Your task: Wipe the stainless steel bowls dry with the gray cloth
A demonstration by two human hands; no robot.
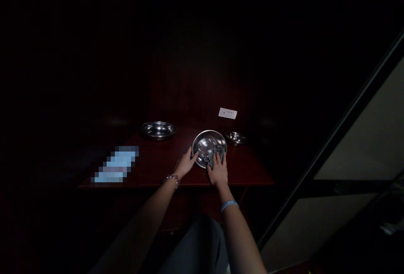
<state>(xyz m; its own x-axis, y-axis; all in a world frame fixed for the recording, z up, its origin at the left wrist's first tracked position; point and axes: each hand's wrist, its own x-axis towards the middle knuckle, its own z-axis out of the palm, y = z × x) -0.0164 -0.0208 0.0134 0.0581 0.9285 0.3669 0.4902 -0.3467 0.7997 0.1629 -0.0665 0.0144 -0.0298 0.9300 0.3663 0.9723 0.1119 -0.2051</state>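
A shiny metal bowl (205, 144) is tilted toward me above the dark red table (158, 168). My left hand (185, 164) grips its left rim, thumb on the inner side and the other fingers at the outer edge. My right hand (218, 170) presses a grey cloth (221, 151) against the lower right of the bowl's inside, its fingers spread over the cloth. A beaded bracelet is on my left wrist, a light blue band on my right.
A wide metal dish (158, 130) stands at the back left, a smaller metal bowl (235, 138) just right of the held one. A blurred light blue item (116, 165) lies at the left. A white socket panel (227, 113) is on the back wall.
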